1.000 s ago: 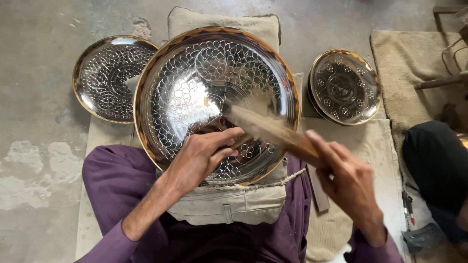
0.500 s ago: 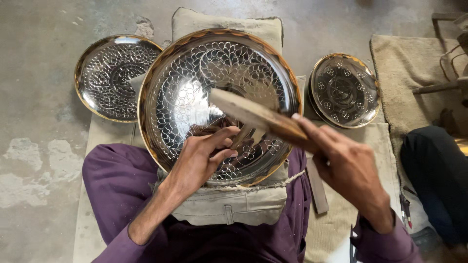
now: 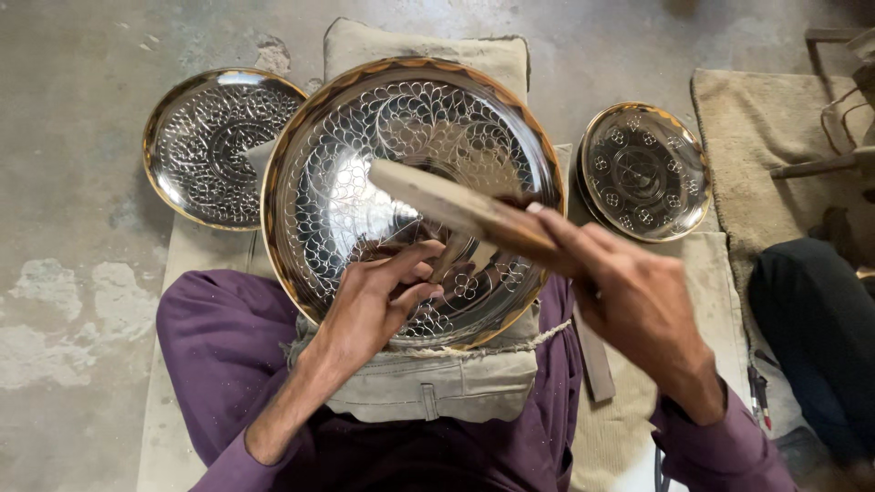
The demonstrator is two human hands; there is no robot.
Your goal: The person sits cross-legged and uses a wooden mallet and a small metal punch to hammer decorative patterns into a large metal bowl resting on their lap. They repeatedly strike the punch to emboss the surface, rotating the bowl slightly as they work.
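The right hand [image 3: 643,305] closes its grip on a wooden mallet [image 3: 456,208], raised over the big engraved plate [image 3: 365,146]; the left hand [image 3: 378,301] pinches a thin chisel [image 3: 447,257] against the plate's lower middle; the plate rests on a cushion [image 3: 428,387] in the lap; two smaller plates [image 3: 214,146] [image 3: 645,171] flank it on the floor [image 3: 64,228].

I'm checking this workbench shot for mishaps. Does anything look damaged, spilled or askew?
Nothing stands out. The large engraved plate rests on the cushion, the left hand touches its surface, and the right hand holds a wooden mallet above it. The two smaller plates look intact.
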